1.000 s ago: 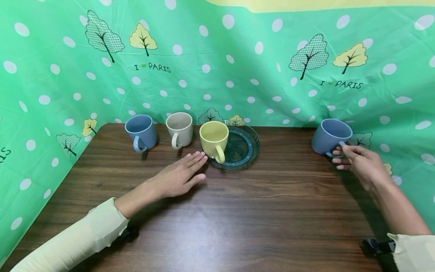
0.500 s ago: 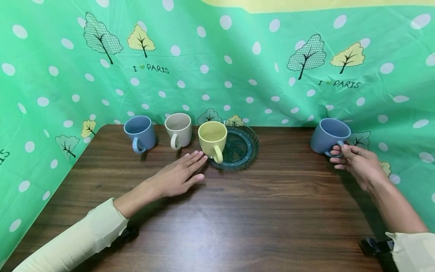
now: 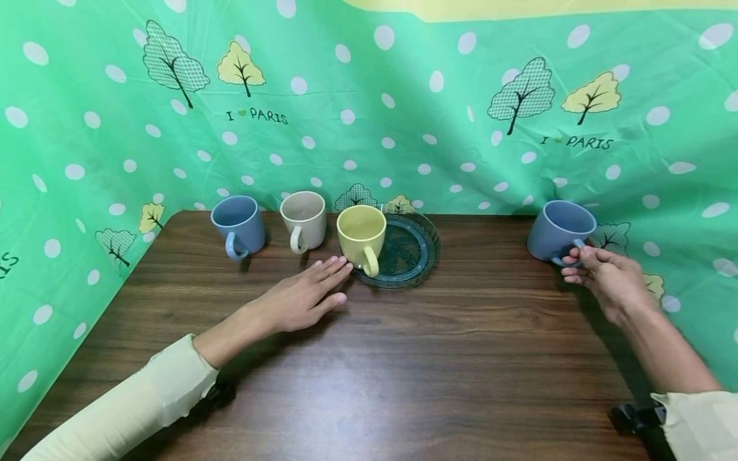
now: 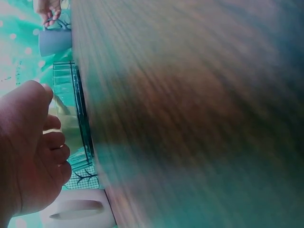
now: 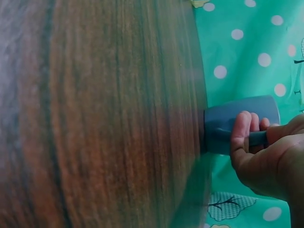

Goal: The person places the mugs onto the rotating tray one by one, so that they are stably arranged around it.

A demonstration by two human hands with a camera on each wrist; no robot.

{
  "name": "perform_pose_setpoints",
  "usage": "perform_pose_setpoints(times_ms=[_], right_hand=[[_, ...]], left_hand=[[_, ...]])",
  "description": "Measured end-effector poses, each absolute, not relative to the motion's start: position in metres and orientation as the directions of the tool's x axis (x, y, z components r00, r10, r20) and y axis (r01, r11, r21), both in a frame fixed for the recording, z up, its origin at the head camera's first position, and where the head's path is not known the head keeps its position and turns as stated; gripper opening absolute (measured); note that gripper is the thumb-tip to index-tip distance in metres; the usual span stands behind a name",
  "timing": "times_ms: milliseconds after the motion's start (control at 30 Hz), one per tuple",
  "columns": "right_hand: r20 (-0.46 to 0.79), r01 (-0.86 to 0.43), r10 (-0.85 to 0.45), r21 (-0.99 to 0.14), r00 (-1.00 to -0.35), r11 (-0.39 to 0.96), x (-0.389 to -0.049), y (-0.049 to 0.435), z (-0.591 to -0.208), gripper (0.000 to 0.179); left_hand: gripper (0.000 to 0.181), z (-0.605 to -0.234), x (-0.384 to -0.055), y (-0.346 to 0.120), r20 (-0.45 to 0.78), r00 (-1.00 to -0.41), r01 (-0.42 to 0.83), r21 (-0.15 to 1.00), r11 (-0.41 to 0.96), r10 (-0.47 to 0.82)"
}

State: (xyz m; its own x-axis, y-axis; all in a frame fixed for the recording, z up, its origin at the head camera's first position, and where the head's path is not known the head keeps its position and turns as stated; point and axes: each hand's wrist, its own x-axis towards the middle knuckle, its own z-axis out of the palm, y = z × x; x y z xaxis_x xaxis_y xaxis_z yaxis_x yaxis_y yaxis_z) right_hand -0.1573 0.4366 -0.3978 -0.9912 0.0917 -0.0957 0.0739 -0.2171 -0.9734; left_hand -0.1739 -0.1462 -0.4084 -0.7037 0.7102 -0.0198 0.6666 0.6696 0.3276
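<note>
My right hand (image 3: pixel 611 282) grips the handle of a blue mug (image 3: pixel 556 230) at the table's far right; in the right wrist view its fingers curl round that handle (image 5: pixel 258 138). The mug stands upright on the tabletop. My left hand (image 3: pixel 300 299) has its fingers stretched out, palm down, fingertips beside a yellow mug (image 3: pixel 360 234). Whether they touch it I cannot tell. That yellow mug stands in the left part of a clear glass dish (image 3: pixel 429 266). In the left wrist view the left hand (image 4: pixel 33 147) hides part of the dish (image 4: pixel 80 114).
Left of the dish stand a white mug (image 3: pixel 311 221) and a second blue mug (image 3: pixel 245 224), handles toward me. All are near the back edge of the wooden table (image 3: pixel 403 371). A green patterned cloth (image 3: pixel 403 96) hangs behind and along the left side.
</note>
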Motion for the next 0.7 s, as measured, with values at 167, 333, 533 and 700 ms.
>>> perform_pose_setpoints(times_ms=[167, 333, 533, 700], right_hand=[[-0.094, 0.066, 0.086, -0.958, -0.992, -0.277, -0.156, 0.434, -0.397, 0.028], [-0.088, 0.066, 0.069, -0.96, -0.994, -0.271, -0.156, 0.43, -0.396, 0.028], [-0.064, 0.044, 0.068, -0.963, -0.996, -0.267, -0.158, 0.425, -0.395, 0.023], [-0.04, 0.026, 0.054, -0.971, -0.998, -0.239, -0.16, 0.418, -0.391, 0.021]], left_hand=[[0.067, -0.409, -0.173, -0.147, -0.009, -0.697, 0.676, 0.325, 0.661, 0.717], [0.066, -0.41, -0.172, -0.148, -0.005, -0.696, 0.677, 0.328, 0.659, 0.718], [0.067, -0.411, -0.173, -0.148, -0.001, -0.693, 0.681, 0.327, 0.655, 0.721], [0.067, -0.411, -0.17, -0.149, -0.002, -0.686, 0.69, 0.317, 0.651, 0.728]])
